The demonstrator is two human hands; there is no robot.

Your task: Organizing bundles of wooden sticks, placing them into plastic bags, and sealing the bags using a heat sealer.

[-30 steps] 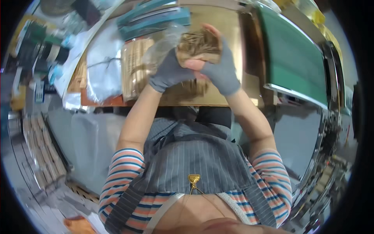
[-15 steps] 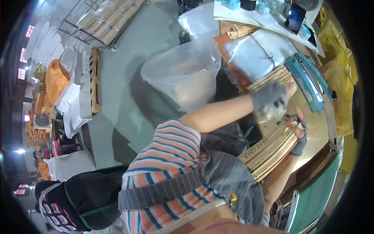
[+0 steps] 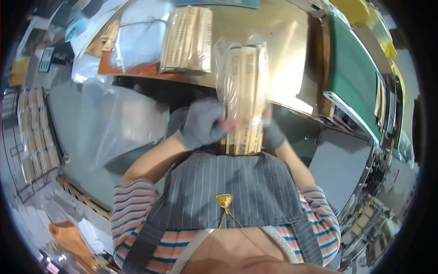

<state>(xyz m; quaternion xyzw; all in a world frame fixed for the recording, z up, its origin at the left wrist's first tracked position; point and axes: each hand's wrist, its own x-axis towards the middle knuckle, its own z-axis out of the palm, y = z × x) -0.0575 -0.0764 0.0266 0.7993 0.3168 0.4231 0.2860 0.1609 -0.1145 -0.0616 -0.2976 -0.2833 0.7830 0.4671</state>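
Observation:
Upright in front of my apron is a bundle of long, narrow, pale packets (image 3: 244, 91) with dark print; I cannot tell what they contain. A clear plastic bag (image 3: 221, 57) covers its upper part, while the lower ends stick out. My left hand (image 3: 203, 124), in a grey fingerless glove, grips the bundle and bag from the left. My right hand (image 3: 273, 132), gloved alike, closes on the right side, its fingers partly hidden and blurred. Beyond them on the table (image 3: 285, 50) lies a similar bagged bundle (image 3: 187, 39).
A stack of clear bags (image 3: 141, 34) tied with string lies at the table's left. A large translucent plastic sack (image 3: 123, 123) stands on the floor at left. Part of a teal heat sealer (image 3: 216, 3) shows at the far edge. A green board (image 3: 353, 68) stands at right.
My view has turned toward the table. The bundle has come upright before my chest, with the clear bag now over its upper part. My left hand has come back from the table to the bundle.

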